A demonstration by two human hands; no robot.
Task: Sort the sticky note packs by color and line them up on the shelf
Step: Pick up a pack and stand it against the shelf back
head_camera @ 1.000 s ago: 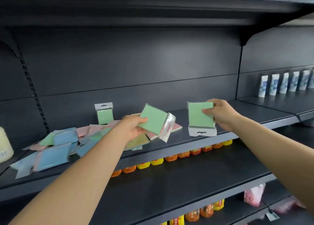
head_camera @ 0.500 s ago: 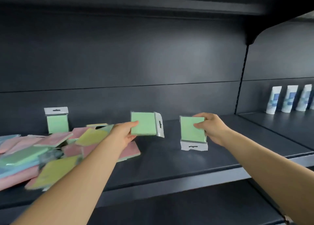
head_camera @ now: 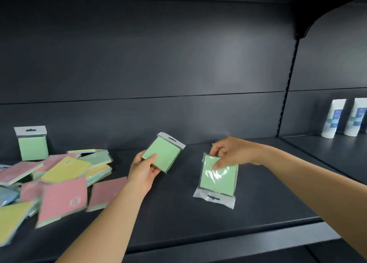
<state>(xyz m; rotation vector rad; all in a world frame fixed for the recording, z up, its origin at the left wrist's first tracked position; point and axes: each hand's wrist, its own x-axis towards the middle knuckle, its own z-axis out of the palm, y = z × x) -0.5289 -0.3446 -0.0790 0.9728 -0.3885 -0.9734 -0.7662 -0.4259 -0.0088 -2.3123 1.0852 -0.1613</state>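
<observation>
A green pack [head_camera: 163,153] is gripped in the left hand [head_camera: 143,171] above the shelf [head_camera: 178,219], its hang tab now turned up and rightward. The second green pack [head_camera: 218,175], pinched by the right hand [head_camera: 232,152], has been lowered, tab down, beside the mixed pile [head_camera: 57,183].

Dark grey back panel [head_camera: 158,54], perhaps metal, white tubes [head_camera: 333,117]

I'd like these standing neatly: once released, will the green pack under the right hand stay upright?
Probably not: the green plastic-wrapped sticky note pack rests upside down on its thin hang tab and already leans. The glossy wrap may slide on the dark metal shelf.
</observation>
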